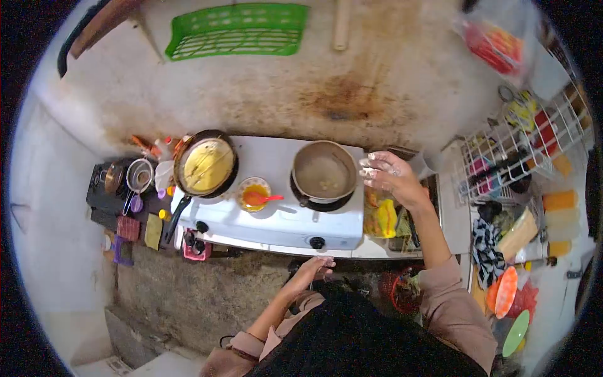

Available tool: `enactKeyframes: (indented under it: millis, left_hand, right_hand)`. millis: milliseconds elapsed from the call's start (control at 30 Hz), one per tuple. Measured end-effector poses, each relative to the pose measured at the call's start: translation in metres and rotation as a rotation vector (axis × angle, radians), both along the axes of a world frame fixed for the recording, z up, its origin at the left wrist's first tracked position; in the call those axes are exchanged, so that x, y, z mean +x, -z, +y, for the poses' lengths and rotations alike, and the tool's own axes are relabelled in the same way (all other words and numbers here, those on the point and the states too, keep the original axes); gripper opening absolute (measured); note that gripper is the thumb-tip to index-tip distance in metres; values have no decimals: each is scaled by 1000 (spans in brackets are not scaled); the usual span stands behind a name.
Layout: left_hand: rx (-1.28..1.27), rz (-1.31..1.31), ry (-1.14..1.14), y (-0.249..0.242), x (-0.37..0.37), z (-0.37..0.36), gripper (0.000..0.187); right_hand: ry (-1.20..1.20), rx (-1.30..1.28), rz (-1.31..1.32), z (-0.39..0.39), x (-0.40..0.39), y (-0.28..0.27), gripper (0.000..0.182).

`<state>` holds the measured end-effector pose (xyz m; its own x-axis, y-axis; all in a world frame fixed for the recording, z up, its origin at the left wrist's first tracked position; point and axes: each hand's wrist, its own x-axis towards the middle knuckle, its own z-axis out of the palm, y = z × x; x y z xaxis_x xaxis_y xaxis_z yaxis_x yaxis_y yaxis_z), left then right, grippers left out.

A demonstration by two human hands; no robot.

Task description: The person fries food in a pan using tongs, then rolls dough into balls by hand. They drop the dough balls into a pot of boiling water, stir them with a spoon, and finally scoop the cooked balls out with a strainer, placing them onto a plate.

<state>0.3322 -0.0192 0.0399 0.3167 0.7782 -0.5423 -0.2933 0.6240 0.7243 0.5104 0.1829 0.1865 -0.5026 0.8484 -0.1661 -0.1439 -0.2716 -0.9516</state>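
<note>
My right hand point(384, 173) is beside the right rim of a deep pot point(325, 169). White, dough-like residue coats its fingers, which are bent and slightly apart; no separate object is clear in them. Shallow, cloudy liquid and a few pale lumps point(328, 184) show inside the pot, which stands on the right burner of a white gas stove point(270, 223). My left hand point(316, 270) hovers at the stove's front edge, fingers loosely bent, whitish traces on the tips, holding nothing visible. Between the burners stands a small bowl point(247, 186) of orange-yellow contents with a red spoon point(267, 198).
A frying pan point(207, 164) with a yellow layer sits on the left burner, its handle pointing toward me. Strainers point(139, 174) and bottles crowd the left. A yellow packet point(386, 218) lies right of the stove. A white wire rack point(502, 151) stands farther right.
</note>
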Motion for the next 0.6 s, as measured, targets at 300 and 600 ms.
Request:
enactKeyframes:
  millis: [300, 600]
  left_hand:
    - [-84, -60, -146, 17, -53, -5, 38]
    - [-128, -57, -141, 29, -66, 10, 40]
  right_hand:
    - [-206, -53, -197, 64, -71, 46, 36]
    - [-283, -95, -249, 94, -88, 66, 46]
